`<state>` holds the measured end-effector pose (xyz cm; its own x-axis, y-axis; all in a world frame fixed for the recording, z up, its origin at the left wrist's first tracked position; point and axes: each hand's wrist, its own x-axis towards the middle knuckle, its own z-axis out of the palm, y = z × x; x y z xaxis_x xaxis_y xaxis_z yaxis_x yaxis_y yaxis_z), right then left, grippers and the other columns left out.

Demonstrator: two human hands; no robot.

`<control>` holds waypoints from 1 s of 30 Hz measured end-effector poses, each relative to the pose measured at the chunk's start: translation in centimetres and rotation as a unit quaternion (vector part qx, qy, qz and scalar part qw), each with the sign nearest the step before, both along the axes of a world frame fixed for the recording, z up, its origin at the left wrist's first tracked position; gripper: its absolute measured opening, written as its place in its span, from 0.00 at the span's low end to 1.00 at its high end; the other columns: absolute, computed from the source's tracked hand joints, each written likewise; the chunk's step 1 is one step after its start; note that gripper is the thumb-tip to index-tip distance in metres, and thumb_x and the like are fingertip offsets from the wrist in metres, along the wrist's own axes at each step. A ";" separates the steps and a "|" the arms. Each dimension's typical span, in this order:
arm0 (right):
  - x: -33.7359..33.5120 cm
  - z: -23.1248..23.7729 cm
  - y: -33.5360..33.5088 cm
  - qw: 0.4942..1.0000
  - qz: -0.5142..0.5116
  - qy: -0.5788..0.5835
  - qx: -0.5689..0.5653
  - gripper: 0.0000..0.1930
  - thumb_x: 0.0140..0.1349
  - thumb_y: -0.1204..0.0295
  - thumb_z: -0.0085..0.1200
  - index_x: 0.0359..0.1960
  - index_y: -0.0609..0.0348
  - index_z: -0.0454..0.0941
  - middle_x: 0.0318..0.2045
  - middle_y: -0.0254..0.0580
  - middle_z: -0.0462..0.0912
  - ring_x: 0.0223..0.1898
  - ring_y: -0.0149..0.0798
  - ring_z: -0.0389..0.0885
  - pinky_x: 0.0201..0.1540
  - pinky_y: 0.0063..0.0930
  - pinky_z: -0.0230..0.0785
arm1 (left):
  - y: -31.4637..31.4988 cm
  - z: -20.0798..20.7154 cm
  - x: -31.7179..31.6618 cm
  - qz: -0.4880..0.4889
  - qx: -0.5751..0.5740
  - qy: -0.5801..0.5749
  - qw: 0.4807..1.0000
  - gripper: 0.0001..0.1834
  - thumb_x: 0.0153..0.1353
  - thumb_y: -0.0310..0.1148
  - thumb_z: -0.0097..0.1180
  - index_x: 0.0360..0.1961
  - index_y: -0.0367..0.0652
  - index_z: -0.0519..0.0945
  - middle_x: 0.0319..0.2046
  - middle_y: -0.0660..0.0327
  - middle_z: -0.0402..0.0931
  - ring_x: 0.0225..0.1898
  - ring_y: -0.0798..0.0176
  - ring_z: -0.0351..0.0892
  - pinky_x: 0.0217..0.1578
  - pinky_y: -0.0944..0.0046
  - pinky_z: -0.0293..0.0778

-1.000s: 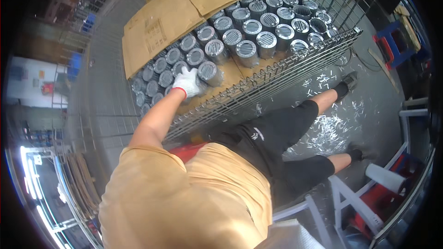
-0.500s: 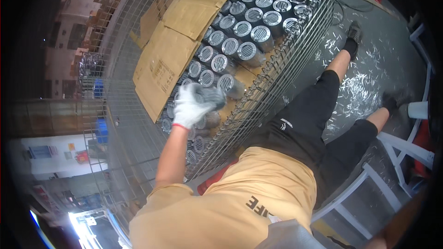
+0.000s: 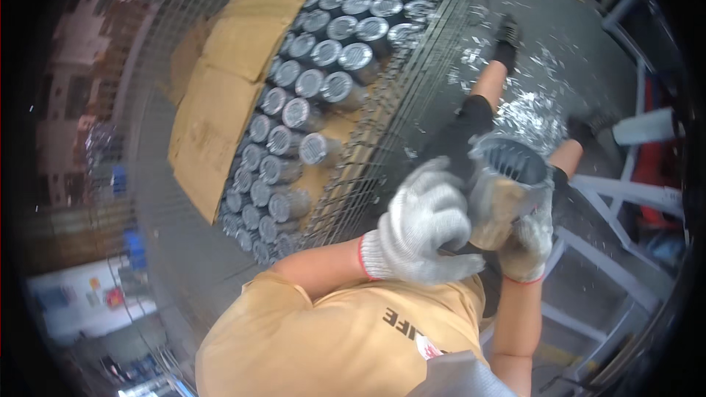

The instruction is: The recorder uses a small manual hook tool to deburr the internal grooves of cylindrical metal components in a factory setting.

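Observation:
My right hand (image 3: 531,241), in a whitish glove, grips a shiny metal cylinder (image 3: 494,202) from its right side. The cylinder's upper end is hollow with ribbed inner walls, and it is held slightly tilted in front of my lap. Just left of it is my left hand (image 3: 425,226), gloved, its fingers curled but apart and nothing in them. A small gap seems to separate it from the cylinder, though motion blurs the edge. Many similar cylinders (image 3: 297,113) stand in rows inside a wire basket (image 3: 382,114) to the left, most showing slatted round tops.
Brown cardboard (image 3: 213,114) lies over the basket's left part. Shiny metal slivers (image 3: 540,121) litter the floor around my feet. A pale metal frame (image 3: 625,195) stands close at the right, with a whitish cylindrical object (image 3: 643,126) near its top.
My left hand has left the cylinders in the basket and come right, before my body. My right hand has come into view, holding a cylinder. The view has shifted.

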<state>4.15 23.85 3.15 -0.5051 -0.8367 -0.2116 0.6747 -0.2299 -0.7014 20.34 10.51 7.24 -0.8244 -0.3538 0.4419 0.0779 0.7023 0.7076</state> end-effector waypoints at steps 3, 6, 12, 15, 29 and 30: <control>-2.5 -0.4 3.2 0.985 0.109 0.037 0.125 0.43 0.42 0.63 0.73 0.62 0.65 0.68 0.52 0.44 0.78 0.53 0.40 0.78 0.60 0.34 0.70 | -0.3 -1.7 -0.6 0.025 0.099 0.064 0.993 0.25 0.34 0.44 0.80 0.27 0.47 0.76 0.40 0.56 0.73 0.41 0.50 0.76 0.56 0.45 0.71; -0.8 -1.2 3.5 0.967 0.200 -0.063 0.146 0.35 0.46 0.66 0.71 0.57 0.66 0.73 0.50 0.41 0.79 0.51 0.35 0.78 0.57 0.28 0.71 | -0.9 -1.4 -0.8 -0.030 -0.011 -0.085 0.996 0.43 0.34 0.47 0.83 0.50 0.39 0.76 0.55 0.47 0.67 0.48 0.50 0.76 0.56 0.52 0.72; -0.9 -0.1 2.2 0.962 0.114 -0.189 0.161 0.26 0.64 0.67 0.64 0.60 0.65 0.71 0.50 0.44 0.80 0.54 0.39 0.80 0.58 0.33 0.74 | -2.2 -5.5 -0.1 -0.116 0.557 -0.111 0.815 0.47 0.50 0.34 0.76 0.68 0.35 0.63 0.64 0.47 0.68 0.66 0.49 0.71 0.65 0.54 0.72; -0.8 1.3 2.5 0.979 0.079 -0.069 0.176 0.22 0.70 0.69 0.58 0.61 0.66 0.69 0.49 0.42 0.81 0.51 0.37 0.82 0.52 0.30 0.78 | -2.0 -10.7 4.1 0.015 0.793 -0.053 0.606 0.44 0.57 0.47 0.68 0.69 0.37 0.64 0.60 0.46 0.73 0.62 0.54 0.76 0.61 0.52 0.78; 0.3 -0.5 7.7 0.948 -0.080 0.308 0.032 0.20 0.74 0.54 0.53 0.51 0.60 0.80 0.46 0.52 0.84 0.48 0.50 0.85 0.52 0.46 0.81 | -0.1 -5.0 3.7 -0.013 0.831 -0.012 0.557 0.47 0.51 0.62 0.68 0.63 0.40 0.69 0.59 0.41 0.73 0.60 0.44 0.77 0.61 0.44 0.77; 0.2 -1.1 8.7 0.947 -0.081 0.307 0.036 0.20 0.74 0.54 0.53 0.51 0.60 0.80 0.46 0.52 0.84 0.48 0.50 0.85 0.52 0.46 0.81 | -0.1 -4.6 3.7 0.019 0.848 -0.011 0.529 0.44 0.51 0.55 0.69 0.61 0.38 0.67 0.57 0.45 0.74 0.59 0.47 0.78 0.58 0.49 0.80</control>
<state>4.37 32.53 2.08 -0.6717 -0.7325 0.1104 0.0937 -0.2318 -0.9682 24.03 10.44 2.63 -0.8009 -0.2427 -0.5475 0.0658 -0.9443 0.3224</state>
